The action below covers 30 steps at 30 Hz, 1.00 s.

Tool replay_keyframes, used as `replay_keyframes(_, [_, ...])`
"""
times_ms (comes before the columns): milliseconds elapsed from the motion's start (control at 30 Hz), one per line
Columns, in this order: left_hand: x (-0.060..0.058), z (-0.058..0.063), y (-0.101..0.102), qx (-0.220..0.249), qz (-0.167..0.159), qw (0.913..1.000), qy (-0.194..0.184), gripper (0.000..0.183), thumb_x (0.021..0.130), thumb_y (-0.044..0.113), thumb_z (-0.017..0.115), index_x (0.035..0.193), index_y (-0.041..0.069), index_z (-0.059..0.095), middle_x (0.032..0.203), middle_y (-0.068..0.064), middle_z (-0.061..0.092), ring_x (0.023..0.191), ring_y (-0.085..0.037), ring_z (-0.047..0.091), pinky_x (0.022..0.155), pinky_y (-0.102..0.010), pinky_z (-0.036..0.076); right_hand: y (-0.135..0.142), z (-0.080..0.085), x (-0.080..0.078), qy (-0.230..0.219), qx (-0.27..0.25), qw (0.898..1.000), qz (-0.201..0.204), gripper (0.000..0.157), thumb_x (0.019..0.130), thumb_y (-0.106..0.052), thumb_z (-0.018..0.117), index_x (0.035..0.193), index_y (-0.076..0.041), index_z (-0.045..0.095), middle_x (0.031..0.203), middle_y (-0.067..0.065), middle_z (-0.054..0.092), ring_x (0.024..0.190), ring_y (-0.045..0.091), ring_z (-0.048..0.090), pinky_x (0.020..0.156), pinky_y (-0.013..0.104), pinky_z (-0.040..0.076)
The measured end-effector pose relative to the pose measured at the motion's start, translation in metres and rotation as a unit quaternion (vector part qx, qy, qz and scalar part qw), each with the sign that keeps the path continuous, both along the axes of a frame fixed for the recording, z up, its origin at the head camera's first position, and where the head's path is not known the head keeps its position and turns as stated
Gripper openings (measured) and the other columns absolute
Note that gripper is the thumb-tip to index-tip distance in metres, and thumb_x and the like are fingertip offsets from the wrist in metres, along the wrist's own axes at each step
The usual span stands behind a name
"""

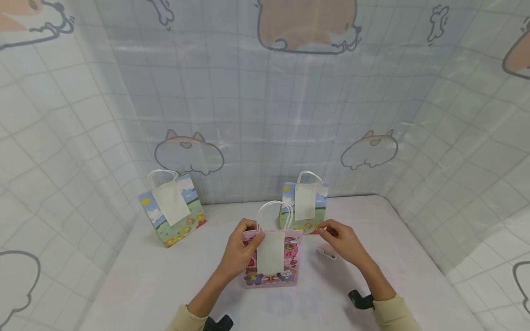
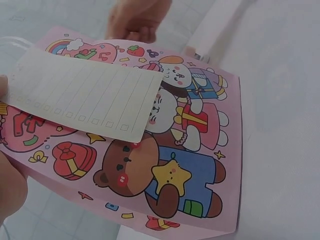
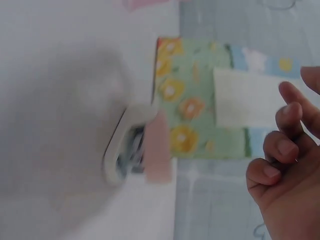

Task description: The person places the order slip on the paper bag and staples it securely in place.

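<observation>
My left hand (image 1: 240, 253) grips the upper left edge of a pink paper gift bag (image 1: 291, 262), thumb in front. The bag has white handles (image 1: 275, 202) and cartoon animals. A pale lined paper slip (image 2: 85, 95) with small checkboxes lies over its front, its top end by the handles. My right hand (image 1: 341, 241) hovers to the right, its fingers loosely bent and nothing seen in them. Below it on the table lies a small white and pink stapler (image 3: 158, 150), blurred in the right wrist view.
Two blue-green flowered gift bags stand at the back: one bag (image 1: 192, 204) tilted at the left, another bag (image 1: 287, 202) behind the pink one. Each has a pale slip on its front. A patterned curtain (image 1: 273, 115) rises behind and beside the white table (image 1: 165, 285).
</observation>
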<state>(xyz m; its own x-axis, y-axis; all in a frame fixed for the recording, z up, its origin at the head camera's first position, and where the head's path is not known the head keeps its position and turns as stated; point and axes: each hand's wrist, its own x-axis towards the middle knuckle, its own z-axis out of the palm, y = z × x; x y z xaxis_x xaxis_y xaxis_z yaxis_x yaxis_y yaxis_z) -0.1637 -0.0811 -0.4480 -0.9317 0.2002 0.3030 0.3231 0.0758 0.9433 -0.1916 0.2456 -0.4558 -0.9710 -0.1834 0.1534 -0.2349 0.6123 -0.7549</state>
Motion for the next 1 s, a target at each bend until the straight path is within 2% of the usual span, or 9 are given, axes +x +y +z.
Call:
replay_keyframes(133, [0.000, -0.001, 0.000, -0.005, 0.001, 1.0000, 0.002, 0.019, 0.100, 0.031, 0.063, 0.114, 0.022, 0.053, 0.108, -0.003, 0.058, 0.096, -0.025, 0.064, 0.077, -0.034, 0.059, 0.016, -0.010, -0.006, -0.024, 0.038, 0.999, 0.009, 0.026, 0.098, -0.042, 0.065, 0.109, -0.019, 0.069, 0.087, -0.002, 0.060, 0.078, 0.017, 0.053, 0.063, 0.027, 0.046])
replay_keyframes(333, [0.000, -0.002, -0.001, -0.005, -0.004, 1.0000, 0.003, 0.019, 0.101, 0.029, 0.063, 0.114, 0.021, 0.053, 0.107, -0.004, 0.057, 0.095, -0.025, 0.064, 0.077, -0.034, 0.059, 0.037, -0.018, -0.017, -0.051, 0.071, 0.995, 0.045, 0.021, 0.097, -0.034, 0.067, 0.108, -0.015, 0.070, 0.085, -0.002, 0.058, 0.079, 0.017, 0.052, 0.063, 0.027, 0.045])
replay_keyframes(467, [0.000, -0.002, -0.001, -0.001, -0.009, 1.0000, 0.003, 0.019, 0.101, 0.029, 0.063, 0.115, 0.021, 0.053, 0.108, -0.004, 0.058, 0.094, -0.025, 0.065, 0.076, -0.034, 0.059, 0.046, -0.021, -0.022, -0.109, 0.092, 0.988, 0.063, 0.025, 0.096, -0.032, 0.068, 0.111, -0.012, 0.070, 0.089, 0.000, 0.058, 0.081, 0.019, 0.052, 0.064, 0.030, 0.045])
replay_keyframes(667, [0.001, -0.002, -0.001, -0.004, -0.004, 1.0000, 0.006, 0.019, 0.101, 0.030, 0.062, 0.115, 0.021, 0.053, 0.108, -0.004, 0.058, 0.094, -0.025, 0.066, 0.077, -0.035, 0.059, 0.052, -0.028, -0.025, -0.184, 0.108, 0.974, 0.073, 0.025, 0.091, -0.029, 0.073, 0.112, -0.015, 0.069, 0.094, 0.002, 0.057, 0.083, 0.021, 0.052, 0.068, 0.036, 0.044])
replay_keyframes(1000, [0.001, -0.002, -0.002, -0.011, -0.004, 0.9999, 0.010, 0.020, 0.102, 0.030, 0.061, 0.116, 0.020, 0.053, 0.109, -0.004, 0.059, 0.094, -0.024, 0.067, 0.075, -0.034, 0.059, 0.051, -0.031, -0.025, -0.211, 0.112, 0.968, 0.073, 0.031, 0.090, -0.032, 0.075, 0.115, -0.015, 0.067, 0.097, 0.002, 0.059, 0.087, 0.021, 0.053, 0.071, 0.036, 0.044])
